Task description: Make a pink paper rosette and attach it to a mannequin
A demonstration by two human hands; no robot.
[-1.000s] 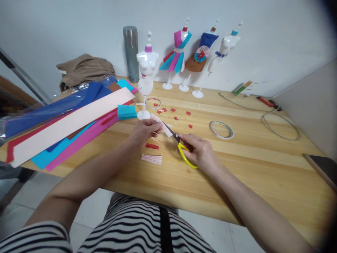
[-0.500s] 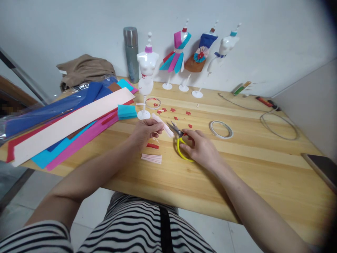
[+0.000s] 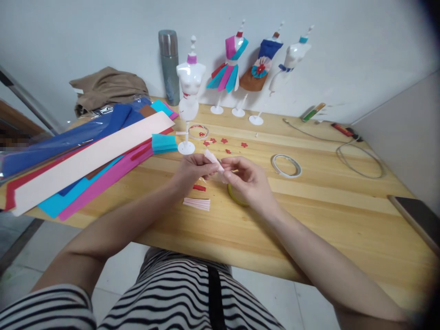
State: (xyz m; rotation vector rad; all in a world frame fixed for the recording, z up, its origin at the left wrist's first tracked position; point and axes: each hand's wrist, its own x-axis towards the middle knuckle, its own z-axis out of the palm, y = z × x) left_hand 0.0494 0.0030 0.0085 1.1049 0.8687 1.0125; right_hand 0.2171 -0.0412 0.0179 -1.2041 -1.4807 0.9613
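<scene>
A pale pink strip of crepe paper (image 3: 212, 158) is pinched between the fingers of my left hand (image 3: 197, 168). The thumb and fingers of my right hand (image 3: 248, 181) close on the strip's lower right end. Beneath my right hand lies the pair of yellow-handled scissors (image 3: 235, 194), mostly covered by it. Just nearer me on the table are a red scrap (image 3: 199, 188) and a pleated pink piece (image 3: 197, 204). Several small red paper flowers (image 3: 224, 140) are scattered beyond my hands.
A white mannequin (image 3: 189, 87) stands beyond my left hand; dressed mannequins (image 3: 231, 64) line the wall beside a flask (image 3: 169, 68). Coloured paper sheets (image 3: 99, 158) cover the left. A tape roll (image 3: 286, 166), a cable (image 3: 360, 167) and a phone (image 3: 415, 220) lie to the right.
My right hand has let go of the scissors, which now lie on the table under it. It has moved left and taken hold of the pink strip's end beside my left hand.
</scene>
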